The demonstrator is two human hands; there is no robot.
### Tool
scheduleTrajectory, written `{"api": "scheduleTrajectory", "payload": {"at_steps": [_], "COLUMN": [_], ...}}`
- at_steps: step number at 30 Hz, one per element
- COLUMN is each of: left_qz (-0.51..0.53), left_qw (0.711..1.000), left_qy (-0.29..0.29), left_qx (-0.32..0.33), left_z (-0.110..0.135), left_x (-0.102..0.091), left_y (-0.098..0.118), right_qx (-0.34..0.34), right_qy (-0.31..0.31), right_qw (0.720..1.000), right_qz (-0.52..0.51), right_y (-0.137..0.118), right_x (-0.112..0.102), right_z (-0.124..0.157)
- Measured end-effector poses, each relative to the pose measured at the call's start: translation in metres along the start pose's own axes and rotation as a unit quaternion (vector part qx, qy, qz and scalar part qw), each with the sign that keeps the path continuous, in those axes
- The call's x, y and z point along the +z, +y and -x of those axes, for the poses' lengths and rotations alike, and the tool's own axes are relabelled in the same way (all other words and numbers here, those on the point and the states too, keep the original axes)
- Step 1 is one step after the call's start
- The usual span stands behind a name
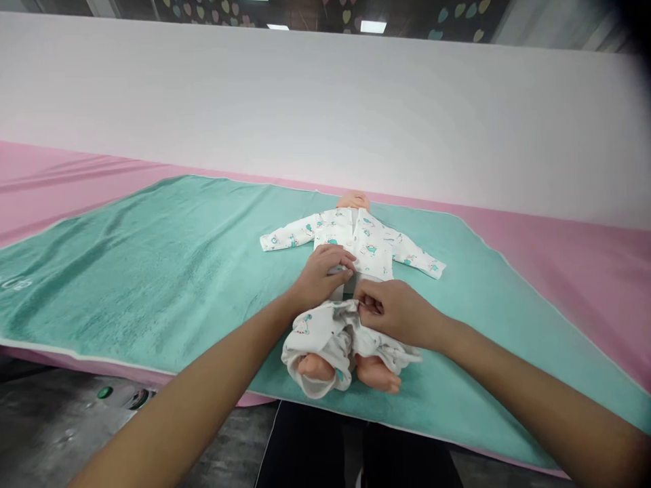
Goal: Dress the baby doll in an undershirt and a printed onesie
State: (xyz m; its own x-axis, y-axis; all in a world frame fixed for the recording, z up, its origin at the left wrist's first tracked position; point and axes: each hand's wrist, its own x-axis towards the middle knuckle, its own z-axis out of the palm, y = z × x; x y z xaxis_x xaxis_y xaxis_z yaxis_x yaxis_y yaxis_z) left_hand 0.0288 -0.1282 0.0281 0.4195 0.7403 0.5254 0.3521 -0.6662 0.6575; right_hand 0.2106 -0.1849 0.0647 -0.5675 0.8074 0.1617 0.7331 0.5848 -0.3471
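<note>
A baby doll [354, 198] lies on its back on a teal towel [203, 251], its head away from me. It wears a white printed jacket [373, 240] with both sleeves spread wide. White printed pants [323, 332] are bunched around its legs, and the bare feet stick out of the leg openings. My left hand [325, 274] rests over the doll's belly by the jacket's lower edge, fingers stretched out and slightly bent. With closed fingers, my right hand [391, 308] pinches the top edge of the pants. The fingers partly hide the doll's middle.
Beneath the towel is a pink cover [584, 271], showing on both sides. A white wall panel [305, 108] rises behind the far edge. The near table edge runs just in front of my dark-clothed legs [310, 447]. A green round object [104, 392] is at lower left.
</note>
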Motion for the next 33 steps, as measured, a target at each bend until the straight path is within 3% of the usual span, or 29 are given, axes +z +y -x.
{"api": "scheduleTrajectory", "payload": {"at_steps": [4,6,9,11,15,18,20,24,28,33], "left_qz": [-0.003,0.011,0.022,0.027,0.008,-0.078,-0.133,-0.169,-0.227,-0.320], "left_qw": [0.998,0.994,0.985,0.987,0.998,0.990,0.986,0.985,0.969,0.928], "left_qy": [-0.066,-0.109,-0.168,-0.161,0.020,0.105,0.092,-0.019,-0.080,-0.110], "left_qx": [0.010,-0.006,-0.008,-0.012,-0.063,-0.054,-0.047,-0.015,0.046,0.159], "left_z": [0.000,0.001,0.000,0.000,0.000,0.000,0.000,0.001,-0.003,-0.022], "left_x": [-0.001,-0.003,-0.006,-0.008,-0.006,-0.003,-0.002,-0.001,-0.001,-0.002], "left_y": [-0.002,0.001,0.009,0.012,0.007,-0.003,-0.007,-0.006,0.002,0.013], "right_qx": [0.086,0.118,0.108,0.074,-0.035,-0.038,-0.015,0.044,0.081,0.106], "right_qy": [0.179,0.233,0.233,0.236,0.187,0.159,0.169,0.216,0.202,0.246], "right_qw": [0.978,0.963,0.965,0.968,0.982,0.986,0.983,0.970,0.974,0.923], "right_qz": [0.071,0.071,0.058,0.053,0.009,0.021,0.068,0.105,-0.061,-0.275], "right_y": [0.023,0.036,0.044,0.040,0.025,0.020,0.021,0.029,0.046,0.063], "right_x": [0.002,0.004,0.012,0.017,0.022,0.021,0.020,0.022,0.028,0.035], "right_z": [-0.018,-0.023,-0.022,-0.018,-0.014,-0.016,-0.017,-0.015,-0.019,-0.029]}}
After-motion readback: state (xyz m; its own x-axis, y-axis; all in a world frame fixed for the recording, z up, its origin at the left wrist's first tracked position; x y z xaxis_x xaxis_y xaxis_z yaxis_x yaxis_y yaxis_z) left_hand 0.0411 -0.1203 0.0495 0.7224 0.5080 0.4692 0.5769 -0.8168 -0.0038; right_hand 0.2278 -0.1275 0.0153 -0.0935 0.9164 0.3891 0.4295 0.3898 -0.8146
